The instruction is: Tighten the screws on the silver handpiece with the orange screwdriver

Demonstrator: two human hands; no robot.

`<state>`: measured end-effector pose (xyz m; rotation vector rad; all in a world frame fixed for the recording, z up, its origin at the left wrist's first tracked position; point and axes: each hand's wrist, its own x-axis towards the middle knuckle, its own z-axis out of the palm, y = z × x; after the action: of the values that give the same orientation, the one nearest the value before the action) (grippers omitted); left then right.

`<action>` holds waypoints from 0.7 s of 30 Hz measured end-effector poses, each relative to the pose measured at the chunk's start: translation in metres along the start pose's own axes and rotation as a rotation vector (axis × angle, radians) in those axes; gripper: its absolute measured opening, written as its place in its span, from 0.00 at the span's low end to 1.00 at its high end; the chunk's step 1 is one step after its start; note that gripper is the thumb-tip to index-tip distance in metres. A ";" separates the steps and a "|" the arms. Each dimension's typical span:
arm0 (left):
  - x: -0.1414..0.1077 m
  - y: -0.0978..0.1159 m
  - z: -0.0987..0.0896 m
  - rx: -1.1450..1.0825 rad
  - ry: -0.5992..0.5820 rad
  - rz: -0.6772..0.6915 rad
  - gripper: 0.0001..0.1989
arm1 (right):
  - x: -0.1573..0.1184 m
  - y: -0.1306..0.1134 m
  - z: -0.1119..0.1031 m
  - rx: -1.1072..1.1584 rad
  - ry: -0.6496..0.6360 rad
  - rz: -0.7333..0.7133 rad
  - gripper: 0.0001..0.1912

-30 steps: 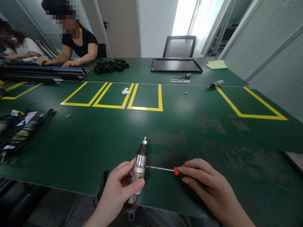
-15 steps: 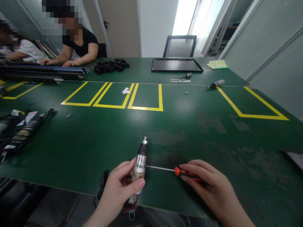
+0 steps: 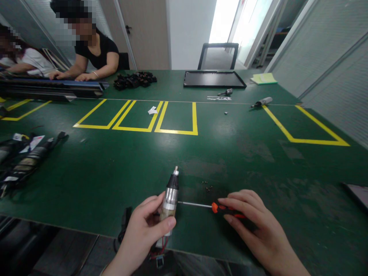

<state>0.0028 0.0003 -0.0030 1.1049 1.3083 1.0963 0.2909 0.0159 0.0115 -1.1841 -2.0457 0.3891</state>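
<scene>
Near the front edge of the green table, my left hand (image 3: 149, 222) is closed around a metal electric screwdriver body (image 3: 171, 194). Its black collar and silver tip point away from me, and red wires hang from its lower end with a small part attached. My right hand (image 3: 253, 222) grips the red and black handle of a hand screwdriver (image 3: 197, 204). The thin shaft lies level, and its tip meets the right side of the metal body. Several small screws (image 3: 209, 189) lie on the table just beyond the shaft.
Cabled tools (image 3: 27, 165) lie at the left. Farther back are a black parts pile (image 3: 135, 80), a black frame (image 3: 215, 79) and another tool (image 3: 262, 102). Yellow tape (image 3: 176, 132) marks the green table (image 3: 129, 161). Two people sit at the far left.
The fingers of my right hand have shifted slightly on the screwdriver handle. My left hand and the metal body stay in place.
</scene>
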 end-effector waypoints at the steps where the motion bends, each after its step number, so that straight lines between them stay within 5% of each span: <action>1: 0.000 0.000 0.000 0.000 0.002 -0.004 0.20 | 0.000 0.001 0.001 -0.007 0.005 0.005 0.17; 7: 0.001 -0.001 -0.001 0.003 -0.003 -0.011 0.21 | -0.004 0.004 0.006 -0.010 0.018 0.086 0.13; 14: -0.001 -0.004 -0.002 0.030 -0.025 0.003 0.20 | 0.000 -0.005 0.001 0.090 -0.131 0.135 0.11; 21: 0.001 -0.004 -0.001 0.019 -0.016 -0.002 0.20 | -0.001 -0.003 0.002 0.071 -0.085 0.123 0.13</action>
<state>0.0016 0.0006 -0.0067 1.1239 1.3096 1.0734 0.2878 0.0135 0.0113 -1.2729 -2.0193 0.5754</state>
